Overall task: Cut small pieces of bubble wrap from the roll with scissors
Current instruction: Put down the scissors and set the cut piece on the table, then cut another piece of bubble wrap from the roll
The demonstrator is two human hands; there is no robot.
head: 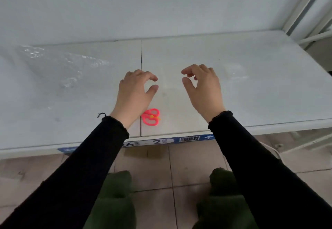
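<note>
Likely a warehouse packing station — barcoded label [189, 138] on the table [233, 94]; tiled floor [158, 175].

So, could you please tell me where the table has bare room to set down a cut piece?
The near right of the table, from the right hand to the edge, looks bare. So does the patch between it and the left hand, beyond the scissors. The left is crowded with bubble wrap.

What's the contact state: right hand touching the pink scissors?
Apart. Head view shows bare table between the right hand and the pink scissors.
</note>
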